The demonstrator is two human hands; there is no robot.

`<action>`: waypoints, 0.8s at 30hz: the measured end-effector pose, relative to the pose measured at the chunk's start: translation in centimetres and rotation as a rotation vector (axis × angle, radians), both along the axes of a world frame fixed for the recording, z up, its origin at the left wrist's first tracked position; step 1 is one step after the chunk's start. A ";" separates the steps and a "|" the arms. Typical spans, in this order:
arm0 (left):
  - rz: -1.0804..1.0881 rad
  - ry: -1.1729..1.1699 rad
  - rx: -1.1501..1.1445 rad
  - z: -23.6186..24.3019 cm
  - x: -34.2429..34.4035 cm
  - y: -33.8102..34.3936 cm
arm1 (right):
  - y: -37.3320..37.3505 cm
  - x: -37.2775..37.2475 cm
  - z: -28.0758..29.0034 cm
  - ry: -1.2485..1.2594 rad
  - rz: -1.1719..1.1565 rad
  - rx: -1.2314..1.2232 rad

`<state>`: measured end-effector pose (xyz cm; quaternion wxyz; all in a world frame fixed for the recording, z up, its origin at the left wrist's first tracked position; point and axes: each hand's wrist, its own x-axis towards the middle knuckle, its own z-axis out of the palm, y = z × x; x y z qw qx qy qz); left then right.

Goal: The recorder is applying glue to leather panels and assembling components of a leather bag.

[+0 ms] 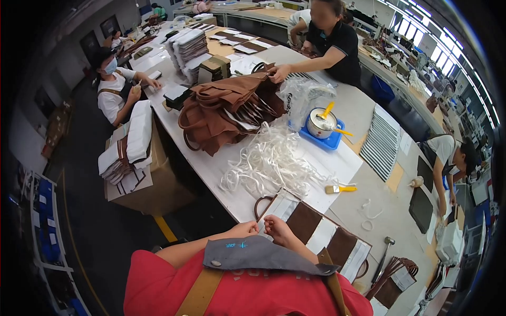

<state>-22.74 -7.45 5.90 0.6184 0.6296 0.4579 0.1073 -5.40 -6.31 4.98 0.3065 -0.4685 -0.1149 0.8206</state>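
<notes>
I see the row of brown-and-white pieces (303,224) on the tabletop (387,210), nearest the right hand (280,231). The left hand (244,229) is close beside it; both have curled fingers, but I cannot tell whether either grip holds anything. Beyond lie white ribbons (266,163), 1 yellow-handled brush (346,188) and brown bags (208,118).

Counts one left hand (245,229) and one right hand (281,233), two in all, at one near desk (348,208). Shows two brown panels (304,222) near the hands, one heap of white ribbon (269,163) and one pile of brown bags (208,113), too overlapped to count singly. Adds one white pot (314,128), one blue tray (332,142), three yellow-handled tools (348,188), one hammer (383,258), two dark panels (420,210), one cardboard box (153,192) and at least seven co-workers (337,58).
</notes>
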 end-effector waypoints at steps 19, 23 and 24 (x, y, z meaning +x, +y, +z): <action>-0.024 0.052 -0.022 0.6 0.2 -0.4 | -3.0 -1.6 -3.7 -0.171 0.211 0.338; -0.003 0.028 -0.061 0.3 0.1 -0.2 | -3.0 -1.6 -4.0 -0.255 0.268 0.417; -0.010 0.038 -0.029 0.1 0.2 -0.3 | -3.0 -1.5 -4.1 -0.254 0.269 0.418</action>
